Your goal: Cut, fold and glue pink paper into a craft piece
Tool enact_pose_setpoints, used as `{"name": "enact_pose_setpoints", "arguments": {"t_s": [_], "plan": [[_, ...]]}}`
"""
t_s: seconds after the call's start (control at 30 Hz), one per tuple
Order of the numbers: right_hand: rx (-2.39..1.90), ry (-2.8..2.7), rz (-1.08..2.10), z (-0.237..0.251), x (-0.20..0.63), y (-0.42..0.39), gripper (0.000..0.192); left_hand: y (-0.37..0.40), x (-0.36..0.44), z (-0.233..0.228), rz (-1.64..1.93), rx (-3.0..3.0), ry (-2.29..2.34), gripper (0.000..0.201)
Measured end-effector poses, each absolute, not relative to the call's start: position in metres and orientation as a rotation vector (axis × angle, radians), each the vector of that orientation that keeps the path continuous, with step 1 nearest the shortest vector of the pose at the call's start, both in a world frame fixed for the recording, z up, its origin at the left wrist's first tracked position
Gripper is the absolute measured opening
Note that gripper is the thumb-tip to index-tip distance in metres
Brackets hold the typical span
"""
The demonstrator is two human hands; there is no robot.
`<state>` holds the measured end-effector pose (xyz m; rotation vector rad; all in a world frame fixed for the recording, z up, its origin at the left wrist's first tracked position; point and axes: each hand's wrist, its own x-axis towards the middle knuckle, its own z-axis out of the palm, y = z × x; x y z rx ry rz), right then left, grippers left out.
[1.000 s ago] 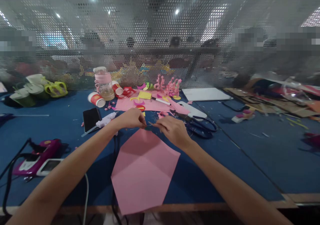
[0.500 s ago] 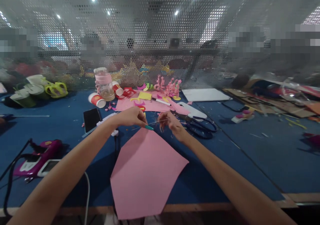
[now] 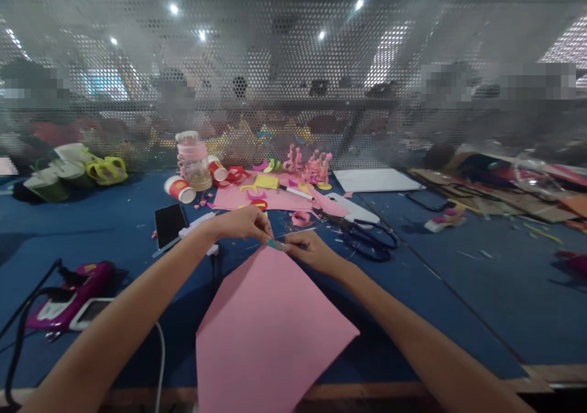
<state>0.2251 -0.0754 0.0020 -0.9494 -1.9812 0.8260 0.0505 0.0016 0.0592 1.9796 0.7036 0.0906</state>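
Observation:
A large pink paper sheet point(image 3: 270, 321) hangs toward me over the table's front edge, its narrow end up between my hands. My left hand point(image 3: 245, 225) pinches that narrow end from the left, fingers closed. Beneath its fingertips shows a small teal piece point(image 3: 275, 244); whether it is a nail or a separate thing I cannot tell. My right hand point(image 3: 312, 249) is closed at the same end, thumb and fingers pressed on the paper beside the teal piece. To its right lie scissors point(image 3: 371, 242) with dark blue handles. Behind the hands rests a curled pink strip point(image 3: 301, 219).
A phone point(image 3: 169, 223), a purple power strip point(image 3: 76, 297) and a white cable point(image 3: 160, 364) lie left. Paper cups point(image 3: 180, 189), a bottle point(image 3: 194, 162) and pink cut-out crowns point(image 3: 316, 167) stand behind. A white board point(image 3: 378, 181) lies before the mesh screen point(image 3: 275, 52).
My right hand has come down and left from holding a thin shiny strand, and now closes on the paper's top end beside my left hand. The sheet has tilted lower toward me.

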Motion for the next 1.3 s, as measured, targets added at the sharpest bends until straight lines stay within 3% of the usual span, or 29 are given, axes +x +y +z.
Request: {"name": "enact_pose_setpoints", "arguments": {"t_s": [0.1,0.37,0.57,0.8,1.03,1.3], "plan": [[-0.93,-1.942,0.93,0.0,0.229,-0.073,0.04,0.003,0.05,0.06,0.113,1.963,0.719,0.01],[-0.929,-1.283,0.933,0.0,0.23,-0.069,0.017,0.007,0.05,0.061,0.29,1.982,0.812,0.006],[-0.77,-0.841,1.164,-0.006,0.231,-0.059,0.027,0.005,0.051,0.062,0.319,2.002,0.879,0.008],[-0.742,-0.973,1.385,-0.001,0.255,-0.059,0.032,0.009,0.048,0.064,0.326,2.063,0.935,0.01],[-1.002,-0.905,1.236,0.003,0.25,-0.062,0.032,0.009,0.047,0.065,0.371,2.15,0.932,0.015],[-1.159,-0.939,1.007,0.002,0.249,-0.059,0.045,0.008,0.046,0.067,0.365,2.2,0.935,0.015]]}}
